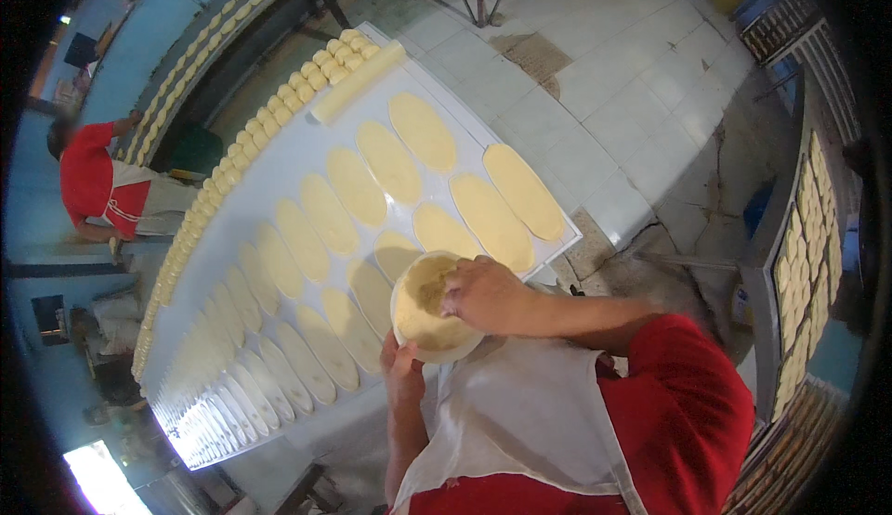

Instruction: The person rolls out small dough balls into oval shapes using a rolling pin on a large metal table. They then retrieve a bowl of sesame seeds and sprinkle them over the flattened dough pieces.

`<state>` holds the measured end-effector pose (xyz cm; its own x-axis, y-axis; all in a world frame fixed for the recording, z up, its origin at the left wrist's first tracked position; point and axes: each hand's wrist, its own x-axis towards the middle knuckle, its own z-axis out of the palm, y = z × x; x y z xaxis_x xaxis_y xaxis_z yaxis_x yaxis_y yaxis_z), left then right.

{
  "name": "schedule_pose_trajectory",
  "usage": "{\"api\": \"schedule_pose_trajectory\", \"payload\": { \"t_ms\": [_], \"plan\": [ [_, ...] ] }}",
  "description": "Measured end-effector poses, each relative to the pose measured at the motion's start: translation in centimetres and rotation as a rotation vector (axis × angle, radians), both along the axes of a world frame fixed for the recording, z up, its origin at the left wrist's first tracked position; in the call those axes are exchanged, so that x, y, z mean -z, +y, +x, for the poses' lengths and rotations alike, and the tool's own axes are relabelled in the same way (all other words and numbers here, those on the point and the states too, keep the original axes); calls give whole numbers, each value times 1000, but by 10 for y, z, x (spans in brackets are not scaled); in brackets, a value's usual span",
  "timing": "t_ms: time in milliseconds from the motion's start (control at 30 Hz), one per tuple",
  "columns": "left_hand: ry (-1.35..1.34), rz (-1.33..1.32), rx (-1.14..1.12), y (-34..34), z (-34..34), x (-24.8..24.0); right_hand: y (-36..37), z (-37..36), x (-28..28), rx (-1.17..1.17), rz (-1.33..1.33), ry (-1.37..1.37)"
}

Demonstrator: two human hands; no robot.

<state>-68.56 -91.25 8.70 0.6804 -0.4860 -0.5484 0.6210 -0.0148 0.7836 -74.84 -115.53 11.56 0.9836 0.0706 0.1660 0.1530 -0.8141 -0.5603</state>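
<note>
My left hand (401, 366) grips the near left rim of a white round bowl (457, 354), which it holds in front of my apron, over the table's near edge. A yellowish crumbly powder (414, 320) fills part of the bowl. Reaching in from the right, my right hand (488, 297) has its fingers curled down into the powder, so the fingertips are partly hidden. Flat oval dough sheets (435, 227) lie in rows on the white table (367, 222) under and beyond the bowl.
Dough balls (265, 123) line the table's far edge, beside a pale yellow cylinder (358, 83). At right stands a tray rack (776, 264) holding dough pieces (806, 246). A co-worker in red (88, 176) is at the far left, by a long shelf of dough pieces (200, 55).
</note>
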Motion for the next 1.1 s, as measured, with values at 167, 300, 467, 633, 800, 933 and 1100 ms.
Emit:
{"api": "schedule_pose_trajectory", "payload": {
  "t_ms": [167, 300, 467, 633, 800, 933, 1100],
  "plan": [
    [-16, 16, -113, 43, -22, -8, -56, -20, 9, 480, -74, -8],
    [-20, 6, -157, 72, -31, -6, -118, -41, 58, 741, -383, -45],
    [-4, -37, -108, 89, -36, -6, -134, -50, 73, 506, -527, 239],
    [-6, 17, -194, 77, -45, -11, -86, -40, 19, 547, -189, -53],
    [12, 13, -170, 49, -41, -11, 13, -2, -15, -148, -64, -87],
    [85, -71, -207, 41, -30, -18, 44, 27, -42, -271, -247, -83],
    [168, -62, -267, 53, 15, -20, 42, 56, -49, -127, -154, -251]
  ]
}}
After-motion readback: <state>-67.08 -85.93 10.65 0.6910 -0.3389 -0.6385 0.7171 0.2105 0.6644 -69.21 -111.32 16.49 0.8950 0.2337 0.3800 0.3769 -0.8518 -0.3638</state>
